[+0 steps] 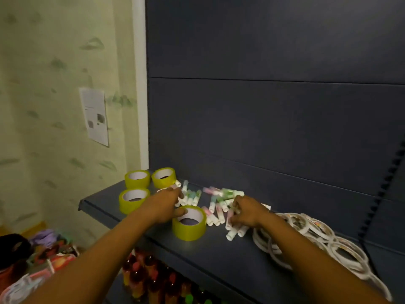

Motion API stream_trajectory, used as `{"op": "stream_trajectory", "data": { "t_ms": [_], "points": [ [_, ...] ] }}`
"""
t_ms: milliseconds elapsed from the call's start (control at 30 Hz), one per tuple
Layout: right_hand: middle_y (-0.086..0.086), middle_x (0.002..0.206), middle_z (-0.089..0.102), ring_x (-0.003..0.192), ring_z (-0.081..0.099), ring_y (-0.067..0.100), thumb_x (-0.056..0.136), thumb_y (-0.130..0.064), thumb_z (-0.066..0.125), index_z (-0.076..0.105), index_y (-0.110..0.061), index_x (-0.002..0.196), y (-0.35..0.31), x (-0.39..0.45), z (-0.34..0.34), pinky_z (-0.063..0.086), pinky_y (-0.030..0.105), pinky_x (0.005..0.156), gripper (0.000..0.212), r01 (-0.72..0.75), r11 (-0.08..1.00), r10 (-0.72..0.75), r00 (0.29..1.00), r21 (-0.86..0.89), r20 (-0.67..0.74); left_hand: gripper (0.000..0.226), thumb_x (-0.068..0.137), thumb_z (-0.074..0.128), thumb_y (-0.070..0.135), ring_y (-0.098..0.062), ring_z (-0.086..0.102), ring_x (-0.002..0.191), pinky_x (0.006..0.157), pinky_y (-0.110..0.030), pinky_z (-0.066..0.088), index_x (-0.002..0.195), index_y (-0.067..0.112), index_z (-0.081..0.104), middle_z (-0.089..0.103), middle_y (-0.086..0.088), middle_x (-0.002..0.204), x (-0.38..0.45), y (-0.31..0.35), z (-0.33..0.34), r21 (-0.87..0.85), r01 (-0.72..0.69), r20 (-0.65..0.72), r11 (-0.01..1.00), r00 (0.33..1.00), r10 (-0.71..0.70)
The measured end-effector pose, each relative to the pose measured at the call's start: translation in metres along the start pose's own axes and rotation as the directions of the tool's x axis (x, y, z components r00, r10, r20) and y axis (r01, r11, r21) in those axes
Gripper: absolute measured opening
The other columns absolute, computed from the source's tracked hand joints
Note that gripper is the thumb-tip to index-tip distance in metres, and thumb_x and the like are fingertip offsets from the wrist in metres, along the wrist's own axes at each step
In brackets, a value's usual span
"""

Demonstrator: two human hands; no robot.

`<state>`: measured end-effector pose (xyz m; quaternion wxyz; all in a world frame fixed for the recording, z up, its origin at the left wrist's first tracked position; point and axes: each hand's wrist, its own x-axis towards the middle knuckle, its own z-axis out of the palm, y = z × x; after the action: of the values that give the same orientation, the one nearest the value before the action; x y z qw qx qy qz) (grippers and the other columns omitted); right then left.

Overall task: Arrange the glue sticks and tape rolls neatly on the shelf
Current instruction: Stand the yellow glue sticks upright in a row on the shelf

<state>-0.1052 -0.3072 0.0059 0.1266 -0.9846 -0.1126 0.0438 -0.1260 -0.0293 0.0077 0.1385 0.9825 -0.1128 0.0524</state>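
This looks like a small stationery shop. Beyond both hands rises a dark blue slatted back panel (274, 119) of retail shelving, with a notched upright (381, 194) to the right of the right hand. Stock lies in multiples: yellow tape rolls (137, 179), glue sticks (192, 197), thin white rolls (311, 235). Below the forearms sit rows of coloured bottles (153, 279) (labels too blurred to read).

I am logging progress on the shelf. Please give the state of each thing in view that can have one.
Four wide yellow tape rolls: lying flat, apart, not stacked.
Small pastel glue sticks: lying scattered.
Thin white tape rolls: loose pile, overlapping.
Left hand: reaching, fingers among the sticks.
Right hand: curled round sticks.
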Motion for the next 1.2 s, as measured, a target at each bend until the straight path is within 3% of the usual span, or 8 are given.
{"op": "stream_trajectory", "data": {
  "t_ms": [133,267,367,567,800,967,1067,1200],
  "points": [
    [0.002,0.119,0.059,0.103,0.057,0.02,0.079,-0.044,0.071,0.055,-0.019,0.114,0.033,0.002,-0.012,0.049,0.033,0.086,0.046,-0.124,0.992,0.124,0.992,0.019,-0.036,0.056,0.084,0.066,0.053,-0.021,0.057,0.112,0.092,-0.035,0.047,0.129,0.022,0.05,0.057,-0.002,0.128,0.041,0.013,0.016,0.016,-0.075,0.035,0.997,0.997,0.075],
    [0.005,0.103,0.066,0.092,0.063,0.022,0.081,-0.034,0.072,0.055,-0.019,0.087,0.051,0.017,-0.019,0.052,0.038,0.082,0.023,-0.163,0.987,0.163,0.984,0.005,-0.064,0.056,0.084,0.065,0.052,-0.021,0.058,0.109,0.091,-0.033,0.047,0.13,0.023,0.051,0.058,-0.003,0.127,0.072,0.016,0.022,0.0,-0.084,0.039,0.996,0.996,0.084],
    [0.006,0.093,0.069,0.087,0.066,0.024,0.08,-0.031,0.069,0.059,-0.019,0.079,0.049,0.034,-0.013,0.054,0.039,0.078,0.015,-0.169,0.986,0.169,0.983,0.015,-0.065,0.055,0.084,0.064,0.053,-0.021,0.058,0.109,0.089,-0.033,0.048,0.129,0.025,0.051,0.057,-0.001,0.128,0.083,0.012,0.026,0.026,-0.087,0.041,0.996,0.995,0.086],
    [0.003,0.095,0.068,0.085,0.065,0.021,0.082,-0.037,0.062,0.062,-0.018,0.097,0.034,0.06,0.015,0.056,0.035,0.075,0.025,-0.185,0.979,0.181,0.982,-0.085,-0.051,0.05,0.086,0.064,0.05,-0.021,0.057,0.112,0.092,-0.037,0.048,0.126,0.024,0.053,0.056,-0.002,0.13,0.085,-0.011,0.029,0.009,-0.07,0.044,0.998,0.997,0.07],
    [0.0,0.089,0.065,0.083,0.065,0.019,0.085,-0.045,0.06,0.056,-0.022,0.087,0.022,0.067,0.024,0.052,0.03,0.069,0.024,-0.204,0.967,0.193,0.978,-0.152,-0.083,0.028,0.086,0.063,0.042,-0.022,0.057,0.108,0.082,-0.033,0.045,0.108,0.025,0.057,0.06,0.002,0.117,0.076,-0.037,0.02,0.026,-0.075,0.031,0.997,0.997,0.075],
    [0.0,0.095,0.064,0.085,0.062,0.018,0.085,-0.047,0.061,0.058,-0.021,0.093,0.011,0.068,0.018,0.048,0.028,0.07,0.027,-0.258,0.954,0.249,0.965,-0.151,-0.076,0.016,0.086,0.063,0.036,-0.02,0.062,0.097,0.072,-0.028,0.046,0.099,0.027,0.061,0.064,0.006,0.1,0.074,-0.069,0.008,-0.02,-0.058,0.004,0.998,0.998,0.059],
    [0.003,0.1,0.066,0.085,0.062,0.018,0.086,-0.047,0.062,0.061,-0.018,0.098,0.004,0.067,0.013,0.052,0.03,0.073,0.032,-0.296,0.948,0.285,0.953,-0.121,-0.1,0.018,0.087,0.062,0.039,-0.019,0.063,0.093,0.076,-0.032,0.051,0.099,0.027,0.062,0.066,0.006,0.1,0.079,-0.09,0.0,-0.024,-0.02,-0.028,1.0,0.999,0.02],
    [0.004,0.093,0.067,0.084,0.064,0.021,0.084,-0.043,0.067,0.063,-0.017,0.095,-0.005,0.07,0.009,0.055,0.035,0.076,0.029,-0.298,0.954,0.289,0.944,-0.03,-0.159,0.014,0.091,0.06,0.042,-0.017,0.061,0.092,0.07,-0.026,0.043,0.094,0.029,0.056,0.061,0.007,0.093,0.085,-0.108,-0.008,-0.036,-0.02,-0.067,0.999,0.998,0.018]
  ]
}}
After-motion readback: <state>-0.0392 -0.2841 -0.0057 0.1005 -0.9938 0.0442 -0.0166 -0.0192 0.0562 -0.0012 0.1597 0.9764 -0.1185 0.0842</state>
